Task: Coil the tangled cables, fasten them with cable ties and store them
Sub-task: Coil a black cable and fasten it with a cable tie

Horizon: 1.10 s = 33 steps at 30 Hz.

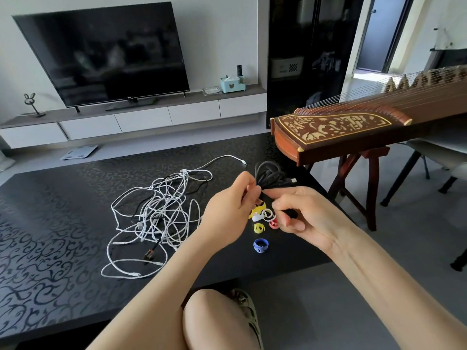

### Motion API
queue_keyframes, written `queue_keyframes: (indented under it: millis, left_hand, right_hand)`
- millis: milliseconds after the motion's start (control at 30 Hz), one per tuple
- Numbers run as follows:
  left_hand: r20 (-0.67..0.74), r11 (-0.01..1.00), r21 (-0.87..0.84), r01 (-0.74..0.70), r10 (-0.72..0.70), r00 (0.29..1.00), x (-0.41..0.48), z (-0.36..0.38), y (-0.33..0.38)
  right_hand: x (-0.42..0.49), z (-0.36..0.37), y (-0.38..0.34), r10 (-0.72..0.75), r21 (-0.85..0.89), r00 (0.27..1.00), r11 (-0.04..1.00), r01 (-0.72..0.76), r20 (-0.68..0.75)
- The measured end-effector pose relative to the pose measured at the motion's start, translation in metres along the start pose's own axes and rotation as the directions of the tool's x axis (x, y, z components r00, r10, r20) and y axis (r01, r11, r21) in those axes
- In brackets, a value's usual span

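The room was bright with soft daylight that came from the open doorway (364,72) at the far right. The dark television screen (106,54) carried dim, smeared reflections, and the glossy black cabinet (303,59) mirrored pale shapes. Shadows on the bench (50,223) were faint. Straight lines bowed toward the edges from the wide lens. Both hands looked slightly soft, the background mildly blurred.

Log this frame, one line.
step: fastening | left hand: grips black cable coil | right hand: pinching tie | white cables: tangled
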<state>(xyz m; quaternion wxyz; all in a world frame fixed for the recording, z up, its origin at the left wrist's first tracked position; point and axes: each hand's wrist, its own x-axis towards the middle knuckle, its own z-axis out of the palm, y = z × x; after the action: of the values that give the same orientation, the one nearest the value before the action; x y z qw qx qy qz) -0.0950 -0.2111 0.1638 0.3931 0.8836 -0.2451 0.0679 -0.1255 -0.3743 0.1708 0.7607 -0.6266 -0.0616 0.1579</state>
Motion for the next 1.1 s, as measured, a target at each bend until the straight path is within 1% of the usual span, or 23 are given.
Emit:
queue_keyframes:
  millis: [67,100,133,233,333,367,400,433,467,500,567,600,633,733,800,867,933,967,1033,1100]
  left_hand:
    - [-0.075,0.983,0.172,-0.061,0.075,0.994,0.004,0.007,0.006]
    - [-0.125,0.973,0.221,-0.061,0.091,0.988,0.008,0.011,0.008]
    - [-0.179,0.971,0.234,-0.048,0.091,0.980,0.012,0.014,0.010]
    - [-0.267,0.986,0.164,0.003,0.041,0.963,0.020,0.019,0.015]
    - [-0.262,0.996,0.077,0.034,-0.013,0.965,0.024,0.022,0.012]
    - [-0.247,0.997,-0.008,0.076,-0.076,0.966,0.026,0.023,0.012]
    - [-0.218,0.981,-0.136,0.137,-0.164,0.962,0.028,0.024,0.013]
    - [-0.168,0.935,-0.289,0.207,-0.262,0.950,0.030,0.023,0.014]
    - [-0.094,0.858,-0.430,0.280,-0.351,0.932,0.032,0.021,0.015]
    - [-0.012,0.779,-0.529,0.337,-0.404,0.915,0.034,0.018,0.016]
    - [0.119,0.655,-0.650,0.386,-0.413,0.903,0.035,0.009,0.014]
    - [0.174,0.614,-0.681,0.399,-0.394,0.902,0.035,0.004,0.013]
    - [0.221,0.593,-0.692,0.411,-0.368,0.903,0.034,-0.001,0.011]
    - [0.357,0.588,-0.670,0.453,-0.281,0.891,0.029,-0.009,0.010]
    - [0.426,0.579,-0.664,0.474,-0.227,0.876,0.025,-0.014,0.012]
    - [0.478,0.596,-0.648,0.475,-0.167,0.862,0.020,-0.018,0.014]
    - [0.485,0.627,-0.629,0.461,-0.147,0.862,0.017,-0.020,0.017]
    - [0.463,0.657,-0.611,0.441,-0.156,0.873,0.016,-0.020,0.018]
    - [0.385,0.765,-0.532,0.362,-0.162,0.909,0.015,-0.021,0.019]
    - [0.345,0.868,-0.431,0.247,-0.095,0.934,0.013,-0.023,0.021]
  right_hand:
    - [0.002,0.002,-0.003,-0.015,-0.004,1.000,1.000,0.015,-0.019]
    - [0.003,0.003,-0.004,-0.026,0.011,0.999,1.000,0.026,-0.046]
    - [0.004,0.005,-0.005,-0.038,0.032,0.996,0.999,0.041,-0.082]
    - [0.006,0.008,-0.003,-0.067,0.057,0.979,0.995,0.079,-0.191]
    - [0.001,0.007,0.002,-0.087,0.025,0.967,0.995,0.095,-0.240]
    - [0.000,0.007,0.003,-0.084,0.018,0.963,0.996,0.091,-0.255]
    - [-0.001,0.006,0.003,-0.083,0.006,0.958,0.996,0.088,-0.274]
    - [-0.001,0.004,0.003,-0.088,-0.013,0.953,0.996,0.088,-0.291]
    - [-0.001,0.002,0.003,-0.094,-0.038,0.950,0.995,0.087,-0.299]
    - [-0.002,0.000,0.002,-0.100,-0.060,0.949,0.994,0.086,-0.298]
    - [-0.004,-0.006,0.001,-0.109,-0.104,0.955,0.991,0.083,-0.276]
    - [-0.006,-0.010,0.001,-0.111,-0.134,0.958,0.988,0.078,-0.264]
    - [-0.009,-0.014,0.001,-0.113,-0.167,0.961,0.983,0.072,-0.251]
    - [-0.017,-0.024,0.000,-0.134,-0.305,0.968,0.950,0.065,-0.212]
    - [-0.022,-0.030,-0.001,-0.162,-0.401,0.963,0.914,0.064,-0.216]
    - [-0.026,-0.036,-0.002,-0.186,-0.438,0.953,0.896,0.066,-0.238]
    - [-0.029,-0.039,0.000,-0.190,-0.416,0.946,0.907,0.067,-0.262]
    - [-0.030,-0.040,0.002,-0.178,-0.382,0.946,0.922,0.063,-0.272]
    - [-0.031,-0.041,0.010,-0.132,-0.265,0.956,0.962,0.060,-0.264]
    - [-0.031,-0.039,0.022,-0.098,-0.146,0.966,0.987,0.064,-0.239]
